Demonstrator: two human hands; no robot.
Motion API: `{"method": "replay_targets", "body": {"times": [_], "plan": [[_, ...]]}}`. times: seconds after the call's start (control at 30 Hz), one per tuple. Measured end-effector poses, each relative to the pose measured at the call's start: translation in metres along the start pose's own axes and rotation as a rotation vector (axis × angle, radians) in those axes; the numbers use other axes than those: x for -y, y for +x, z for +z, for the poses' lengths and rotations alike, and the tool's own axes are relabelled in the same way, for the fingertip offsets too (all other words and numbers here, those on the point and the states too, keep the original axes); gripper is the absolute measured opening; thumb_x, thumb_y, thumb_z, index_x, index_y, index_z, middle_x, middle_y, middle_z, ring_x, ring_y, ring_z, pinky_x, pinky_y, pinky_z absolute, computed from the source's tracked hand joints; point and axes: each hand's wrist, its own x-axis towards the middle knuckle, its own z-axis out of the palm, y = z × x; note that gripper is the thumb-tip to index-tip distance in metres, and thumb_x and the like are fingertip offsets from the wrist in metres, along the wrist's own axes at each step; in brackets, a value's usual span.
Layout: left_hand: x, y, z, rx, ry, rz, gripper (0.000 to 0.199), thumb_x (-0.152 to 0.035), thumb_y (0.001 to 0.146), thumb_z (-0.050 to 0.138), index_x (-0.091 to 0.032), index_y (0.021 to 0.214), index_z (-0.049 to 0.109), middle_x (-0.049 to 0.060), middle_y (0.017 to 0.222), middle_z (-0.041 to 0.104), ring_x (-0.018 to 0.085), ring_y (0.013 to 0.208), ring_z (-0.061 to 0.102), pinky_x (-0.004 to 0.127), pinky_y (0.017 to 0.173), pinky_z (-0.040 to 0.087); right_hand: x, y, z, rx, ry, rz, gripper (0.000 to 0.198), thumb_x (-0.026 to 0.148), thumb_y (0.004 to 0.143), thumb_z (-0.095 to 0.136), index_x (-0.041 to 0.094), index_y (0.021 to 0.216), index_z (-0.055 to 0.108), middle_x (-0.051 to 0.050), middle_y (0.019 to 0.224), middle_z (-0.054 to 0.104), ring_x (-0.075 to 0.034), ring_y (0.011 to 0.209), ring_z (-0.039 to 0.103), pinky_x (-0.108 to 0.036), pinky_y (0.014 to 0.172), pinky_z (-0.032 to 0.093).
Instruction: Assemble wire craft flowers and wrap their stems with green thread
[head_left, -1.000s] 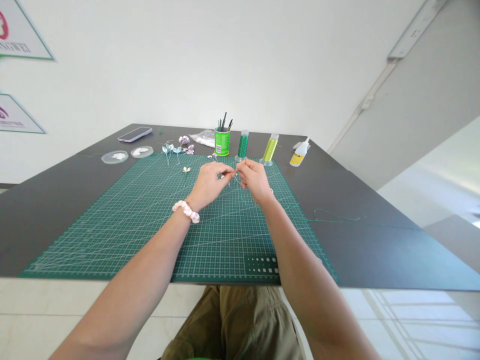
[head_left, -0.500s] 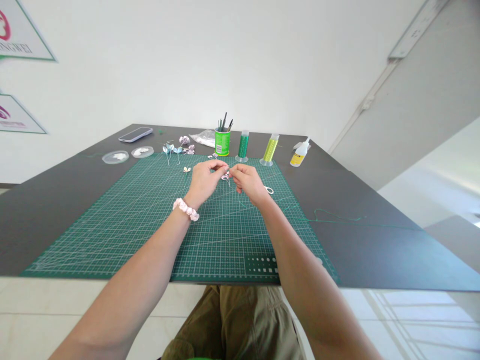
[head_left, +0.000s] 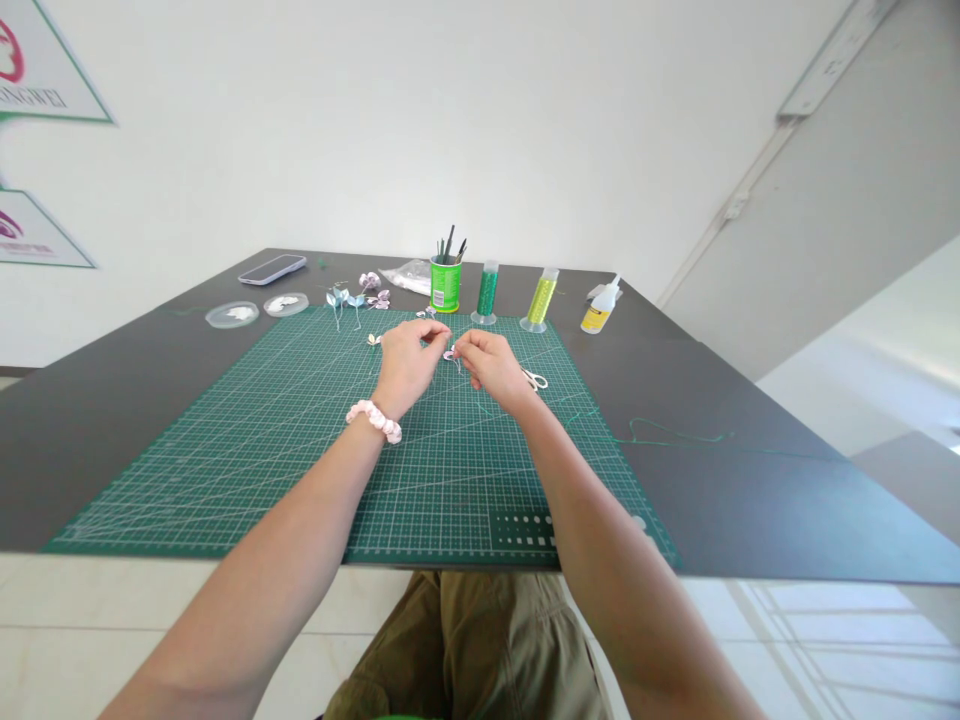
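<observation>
My left hand, with a pale pink scrunchie at its wrist, is closed in a pinch over the green cutting mat. Facing it, my right hand pinches too, its fingertips a small gap away. Whatever sits in either pinch is too small to make out. A little pink-and-white flower with thin stems shows between the hands, partly covered by the right fingers. Just left of my left hand lies a small cream flower. White-handled scissors are partly hidden behind my right hand.
Behind the hands stand a green can of tools, a dark green thread spool, a yellow-green spool and a glue bottle. Blue flowers, shallow dishes and a phone lie left. Loose green thread trails right.
My fingertips have drawn slightly apart, the left hand moving a little left and the right hand shifting slightly. More of the scissors shows now.
</observation>
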Motion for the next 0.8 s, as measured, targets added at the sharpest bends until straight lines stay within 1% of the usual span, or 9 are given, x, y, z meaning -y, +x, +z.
{"method": "replay_targets", "body": {"times": [0.07, 0.13, 0.23, 0.37, 0.47, 0.57, 0.7, 0.8], "plan": [[-0.0011, -0.0004, -0.0002, 0.004, 0.024, -0.006, 0.015, -0.017, 0.081, 0.06, -0.02, 0.077, 0.074, 0.003, 0.082, 0.076, 0.02, 0.082, 0.067, 0.035, 0.085, 0.048, -0.0021, 0.0014, 0.0003, -0.026, -0.067, -0.054, 0.024, 0.012, 0.082, 0.048, 0.019, 0.059, 0.051, 0.009, 0.044, 0.036, -0.008, 0.037, 0.032, -0.023, 0.041, 0.025], [-0.0017, -0.0006, -0.0004, 0.004, 0.036, -0.007, 0.015, -0.017, 0.081, 0.06, -0.02, 0.077, 0.074, 0.003, 0.081, 0.076, 0.02, 0.081, 0.066, 0.035, 0.085, 0.048, -0.0048, 0.0021, -0.0001, -0.065, -0.146, -0.143, 0.024, 0.012, 0.081, 0.05, 0.019, 0.058, 0.05, 0.008, 0.045, 0.036, -0.009, 0.042, 0.033, -0.024, 0.046, 0.026], [-0.0016, -0.0005, -0.0005, -0.007, 0.047, -0.012, 0.015, -0.018, 0.082, 0.06, -0.021, 0.078, 0.075, 0.003, 0.082, 0.076, 0.019, 0.081, 0.066, 0.034, 0.084, 0.048, -0.0082, 0.0011, -0.0007, -0.139, -0.281, -0.271, 0.026, 0.015, 0.081, 0.05, 0.02, 0.056, 0.044, 0.008, 0.047, 0.036, -0.01, 0.048, 0.033, -0.025, 0.051, 0.025], [-0.0016, -0.0006, -0.0003, -0.003, 0.04, -0.02, 0.015, -0.016, 0.081, 0.061, -0.02, 0.078, 0.075, 0.003, 0.082, 0.076, 0.019, 0.081, 0.066, 0.034, 0.084, 0.047, -0.0094, -0.0023, 0.0, -0.176, -0.397, -0.364, 0.027, 0.018, 0.082, 0.049, 0.022, 0.058, 0.039, 0.007, 0.048, 0.035, -0.01, 0.049, 0.032, -0.027, 0.053, 0.024], [-0.0019, -0.0013, -0.0004, 0.032, 0.042, -0.02, 0.016, -0.014, 0.081, 0.06, -0.02, 0.078, 0.074, 0.003, 0.083, 0.076, 0.019, 0.082, 0.066, 0.035, 0.085, 0.047, -0.0089, -0.0039, 0.0007, -0.175, -0.423, -0.404, 0.025, 0.019, 0.082, 0.049, 0.022, 0.059, 0.04, 0.007, 0.048, 0.035, -0.01, 0.048, 0.032, -0.026, 0.053, 0.024], [-0.0014, -0.0019, -0.0006, 0.069, 0.062, 0.013, 0.015, -0.014, 0.082, 0.06, -0.019, 0.078, 0.074, 0.003, 0.083, 0.076, 0.02, 0.082, 0.066, 0.035, 0.085, 0.046, -0.0085, -0.004, 0.0003, -0.173, -0.418, -0.427, 0.024, 0.019, 0.083, 0.049, 0.021, 0.06, 0.041, 0.007, 0.048, 0.035, -0.01, 0.048, 0.031, -0.026, 0.053, 0.024], [0.0, -0.0023, 0.0001, 0.096, 0.083, 0.084, 0.015, -0.017, 0.083, 0.06, -0.02, 0.079, 0.074, 0.004, 0.084, 0.076, 0.02, 0.082, 0.066, 0.035, 0.083, 0.045, -0.0068, -0.0028, -0.0017, -0.203, -0.38, -0.415, 0.025, 0.016, 0.083, 0.05, 0.021, 0.06, 0.042, 0.007, 0.049, 0.035, -0.01, 0.048, 0.032, -0.026, 0.054, 0.025], [0.0006, -0.0023, 0.0015, 0.126, 0.069, 0.147, 0.014, -0.017, 0.082, 0.061, -0.019, 0.077, 0.073, 0.003, 0.08, 0.075, 0.019, 0.079, 0.066, 0.034, 0.08, 0.046, -0.0042, -0.0022, -0.0034, -0.223, -0.322, -0.383, 0.026, 0.015, 0.082, 0.05, 0.021, 0.058, 0.042, 0.007, 0.049, 0.034, -0.01, 0.048, 0.032, -0.026, 0.053, 0.026]]}}
